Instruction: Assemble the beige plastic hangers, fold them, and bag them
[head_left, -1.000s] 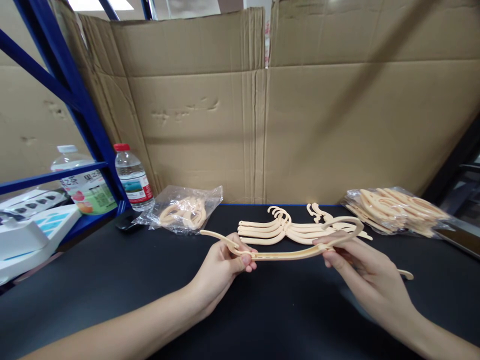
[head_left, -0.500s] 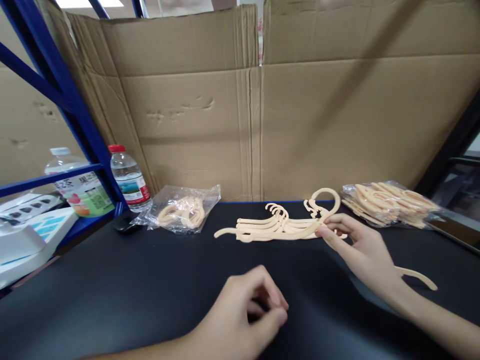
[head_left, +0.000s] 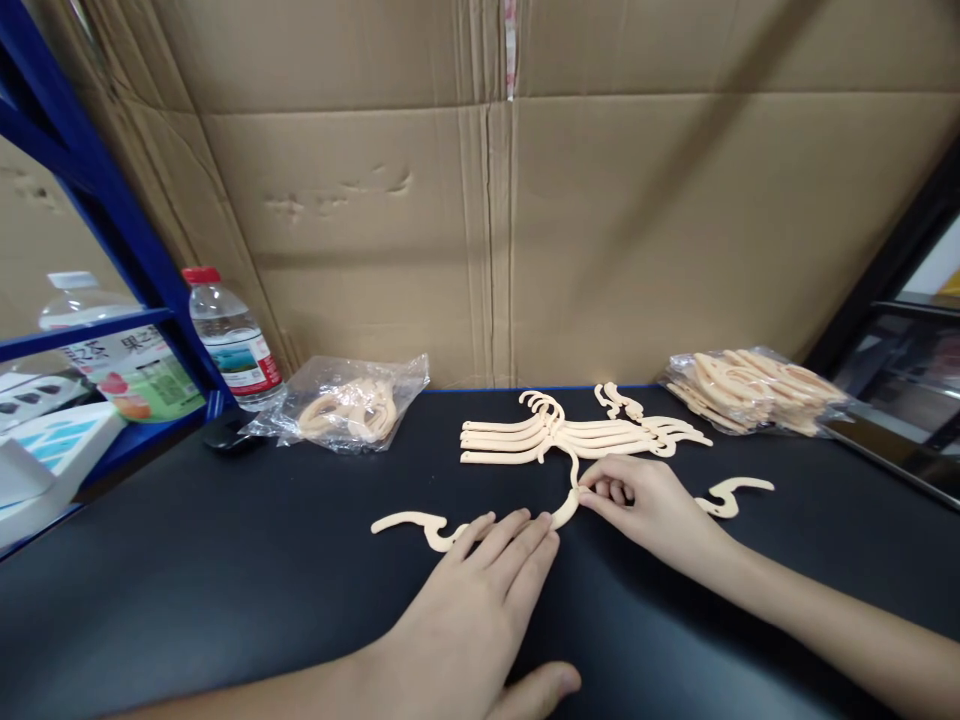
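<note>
A beige hanger piece [head_left: 411,520] lies on the black table, its slim end sticking out to the left. My left hand [head_left: 487,600] rests palm down over its middle, fingers stretched out and flat. On the right, thumb and fingers of my right hand [head_left: 634,495] pinch a curved beige part [head_left: 566,512] at its bend; whether this joins the piece under my left hand is hidden. Beyond my hands lies a row of several beige hangers [head_left: 510,440] with their hooks fanned out. Another loose hanger piece [head_left: 726,492] shows partly behind my right wrist.
Small beige pieces [head_left: 616,402] lie at the back edge. A clear bag of beige parts [head_left: 349,410] sits back left, and a fuller bag [head_left: 757,388] back right. A red-capped water bottle [head_left: 236,345] stands beside the blue rack [head_left: 124,215]. Cardboard [head_left: 360,230] walls the back.
My right hand has brought the hanger piece down and nearer, onto the table. My left hand has gone from curled to flat upon it. The view has tilted down slightly.
</note>
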